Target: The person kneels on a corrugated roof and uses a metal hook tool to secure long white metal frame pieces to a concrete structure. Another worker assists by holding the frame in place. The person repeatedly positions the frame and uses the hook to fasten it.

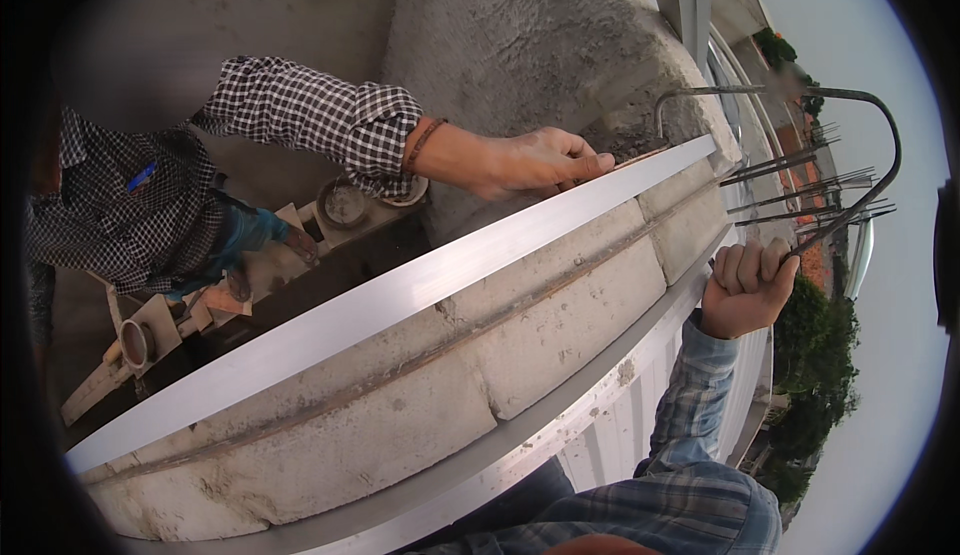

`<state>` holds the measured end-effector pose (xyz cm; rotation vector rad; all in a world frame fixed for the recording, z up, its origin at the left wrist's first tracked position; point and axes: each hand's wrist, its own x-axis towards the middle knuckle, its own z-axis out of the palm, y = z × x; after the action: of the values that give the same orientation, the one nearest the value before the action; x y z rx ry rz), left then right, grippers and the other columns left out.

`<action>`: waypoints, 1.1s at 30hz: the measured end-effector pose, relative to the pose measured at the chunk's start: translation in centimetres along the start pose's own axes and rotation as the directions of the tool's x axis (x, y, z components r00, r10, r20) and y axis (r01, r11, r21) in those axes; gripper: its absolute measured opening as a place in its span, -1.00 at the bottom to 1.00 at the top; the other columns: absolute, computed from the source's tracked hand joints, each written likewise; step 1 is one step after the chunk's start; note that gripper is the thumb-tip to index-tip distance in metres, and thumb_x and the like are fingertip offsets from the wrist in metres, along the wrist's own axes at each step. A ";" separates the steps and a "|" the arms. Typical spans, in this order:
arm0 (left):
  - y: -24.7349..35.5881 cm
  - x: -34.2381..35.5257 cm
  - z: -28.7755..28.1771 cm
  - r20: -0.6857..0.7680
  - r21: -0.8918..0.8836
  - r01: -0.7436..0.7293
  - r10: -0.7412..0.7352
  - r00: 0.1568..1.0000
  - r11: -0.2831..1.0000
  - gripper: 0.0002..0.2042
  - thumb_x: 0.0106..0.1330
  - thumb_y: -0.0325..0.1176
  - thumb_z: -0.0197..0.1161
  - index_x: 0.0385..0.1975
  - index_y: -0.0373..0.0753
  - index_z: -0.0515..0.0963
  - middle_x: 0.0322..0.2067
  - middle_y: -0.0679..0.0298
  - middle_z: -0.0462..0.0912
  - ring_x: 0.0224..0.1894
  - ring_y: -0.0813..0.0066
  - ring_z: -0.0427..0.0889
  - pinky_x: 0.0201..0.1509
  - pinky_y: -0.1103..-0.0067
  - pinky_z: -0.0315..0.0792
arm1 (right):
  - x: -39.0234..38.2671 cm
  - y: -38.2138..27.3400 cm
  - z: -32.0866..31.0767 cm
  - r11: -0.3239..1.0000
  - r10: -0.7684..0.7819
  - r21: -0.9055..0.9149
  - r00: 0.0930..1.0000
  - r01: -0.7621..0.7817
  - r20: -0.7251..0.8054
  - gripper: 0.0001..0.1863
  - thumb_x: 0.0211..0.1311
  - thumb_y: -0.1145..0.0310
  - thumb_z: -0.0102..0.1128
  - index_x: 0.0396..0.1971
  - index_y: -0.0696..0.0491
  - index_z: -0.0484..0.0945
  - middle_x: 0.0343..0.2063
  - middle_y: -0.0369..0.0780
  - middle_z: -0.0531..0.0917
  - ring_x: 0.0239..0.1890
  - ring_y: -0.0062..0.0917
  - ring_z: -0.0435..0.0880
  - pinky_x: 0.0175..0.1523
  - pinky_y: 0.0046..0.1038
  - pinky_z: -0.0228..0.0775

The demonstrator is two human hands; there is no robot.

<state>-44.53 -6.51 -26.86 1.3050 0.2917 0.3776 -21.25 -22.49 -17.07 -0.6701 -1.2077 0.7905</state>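
One long metal straightedge (410,285), one bent metal rod (898,150), one blue pen (141,176), one co-worker (140,220)

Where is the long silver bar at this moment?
In the head view, the silver bar runs from lower left to upper right along the block wall, its upper-right part beside the co-worker's hand.

Rough grey plastered wall (500,35) seen beyond the upper edge of the block wall (560,355), white ribbed sheeting (625,420) laid out past its lower edge, green trees (812,385) and possibly brick buildings (814,263) blurred beyond its right end, everything lit by pale sky (895,245).
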 end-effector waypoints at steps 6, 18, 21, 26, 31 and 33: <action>-1.5 0.2 -1.0 0.116 -0.044 -0.149 0.153 0.981 0.988 -0.25 0.23 0.29 0.15 -0.01 -0.44 0.40 -0.18 0.10 0.50 -0.13 0.42 0.51 -0.05 0.52 0.46 | 0.0 0.2 -0.4 0.999 0.041 0.014 0.999 -0.041 0.008 -0.58 0.49 0.06 -0.18 -0.59 -0.09 0.10 -0.80 -0.47 0.04 -0.77 -0.75 -0.13 -0.63 -0.55 -0.27; -1.0 0.6 -0.1 -0.049 0.088 -0.070 0.075 0.996 0.994 -0.22 0.20 0.35 0.12 -0.04 -0.42 0.43 -0.18 0.05 0.49 -0.11 0.38 0.52 -0.05 0.53 0.48 | 0.3 0.3 0.4 0.994 0.102 -0.053 0.993 -0.099 0.059 -0.58 0.50 0.07 -0.20 -0.58 -0.08 0.10 -0.79 -0.47 0.06 -0.77 -0.75 -0.12 -0.62 -0.56 -0.24; -1.7 1.3 -0.4 -0.038 0.101 -0.104 0.108 0.993 0.989 -0.22 0.20 0.36 0.11 -0.04 -0.41 0.43 -0.18 0.04 0.49 -0.11 0.37 0.52 -0.05 0.53 0.49 | 0.2 0.4 0.3 0.989 0.130 -0.077 0.991 -0.127 0.039 -0.58 0.50 0.07 -0.19 -0.58 -0.08 0.11 -0.79 -0.47 0.06 -0.77 -0.75 -0.12 -0.62 -0.56 -0.24; -1.0 -0.7 -0.5 0.045 0.039 -0.238 0.236 0.971 0.971 -0.24 0.23 0.35 0.09 -0.03 -0.38 0.43 -0.20 0.05 0.52 -0.13 0.38 0.53 -0.04 0.53 0.49 | 0.3 0.2 0.4 0.974 0.205 -0.107 0.979 -0.201 0.025 -0.58 0.50 0.07 -0.19 -0.59 -0.06 0.13 -0.78 -0.48 0.06 -0.76 -0.76 -0.12 -0.62 -0.57 -0.24; 2.2 -0.5 1.5 -0.089 0.130 0.080 -0.069 0.994 0.988 -0.30 0.31 0.30 0.00 -0.02 -0.37 0.44 -0.21 0.11 0.55 -0.08 0.44 0.56 -0.07 0.57 0.52 | 0.4 -0.5 0.4 0.935 0.253 -0.251 0.967 -0.250 -0.024 -0.61 0.49 0.11 -0.18 -0.54 0.01 0.27 -0.77 -0.49 0.07 -0.76 -0.80 -0.06 -0.62 -0.61 -0.20; 0.0 -0.1 0.2 0.032 0.183 -0.101 0.096 0.995 0.978 -0.38 0.37 0.23 -0.02 -0.04 -0.33 0.46 -0.23 0.17 0.58 -0.12 0.52 0.58 -0.12 0.64 0.53 | 0.7 -1.1 0.2 0.925 0.288 -0.262 0.958 -0.275 0.011 -0.63 0.48 0.14 -0.14 -0.40 0.12 0.43 -0.74 -0.48 0.12 -0.73 -0.81 0.00 -0.61 -0.64 -0.18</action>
<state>-44.53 -6.70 -26.84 1.5091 0.2480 0.4272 -21.19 -22.55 -15.78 -1.0628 -1.2887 0.8997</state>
